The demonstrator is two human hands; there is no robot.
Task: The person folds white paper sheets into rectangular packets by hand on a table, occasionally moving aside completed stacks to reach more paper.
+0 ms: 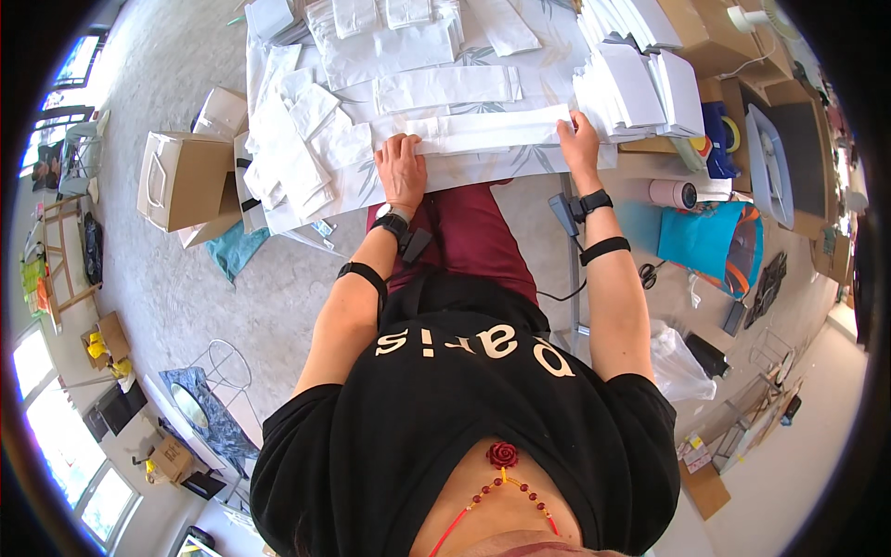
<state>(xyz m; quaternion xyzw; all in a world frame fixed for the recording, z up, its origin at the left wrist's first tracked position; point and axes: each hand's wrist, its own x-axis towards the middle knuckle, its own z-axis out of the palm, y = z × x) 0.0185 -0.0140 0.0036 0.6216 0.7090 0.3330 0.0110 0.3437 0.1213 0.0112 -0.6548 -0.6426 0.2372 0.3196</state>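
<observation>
The left hand lies flat on one end of a long white folded paper, fingers spread. The right hand presses the other end, fingers flat too. The paper runs sideways between them, near the table edge. Beyond it lie more white papers.
</observation>
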